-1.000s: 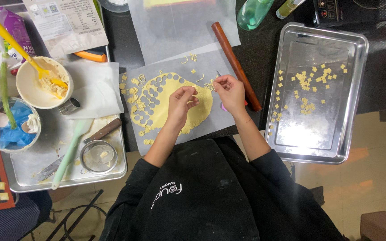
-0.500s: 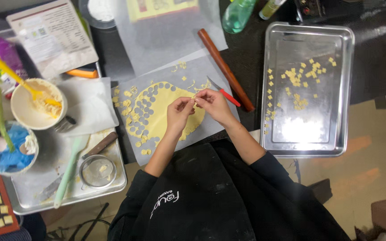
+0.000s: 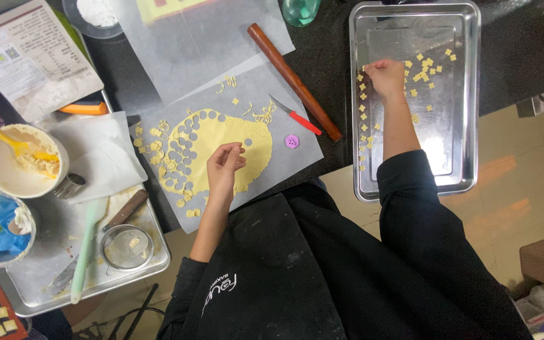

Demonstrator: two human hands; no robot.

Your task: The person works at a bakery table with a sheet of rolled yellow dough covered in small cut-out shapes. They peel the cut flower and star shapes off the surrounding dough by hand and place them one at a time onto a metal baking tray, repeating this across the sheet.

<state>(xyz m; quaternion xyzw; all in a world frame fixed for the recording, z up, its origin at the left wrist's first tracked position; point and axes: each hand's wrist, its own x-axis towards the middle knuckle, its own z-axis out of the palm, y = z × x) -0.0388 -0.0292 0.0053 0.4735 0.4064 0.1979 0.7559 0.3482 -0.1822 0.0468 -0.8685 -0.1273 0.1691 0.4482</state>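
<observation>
Two hands busy here: the right hand (image 3: 385,77) is over the steel tray (image 3: 467,101) at the upper right, fingers bunched on the small dough cutouts (image 3: 424,68), looks like it's setting one down, though I can't tell if anything's still pinched. The left hand (image 3: 225,167) hovers loosely curled over the yellow dough sheet (image 3: 221,135) on parchment (image 3: 272,94) mid-frame, holding nothing visible. Purple cutter (image 3: 292,141) and red-handled knife (image 3: 296,116) lie just right of the dough. Next bit probably needs careful lifting, those pieces look soft.

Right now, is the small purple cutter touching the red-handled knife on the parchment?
Apart. The head view shows bare parchment between the purple cutter and the red-handled knife, which lies just above it.
</observation>
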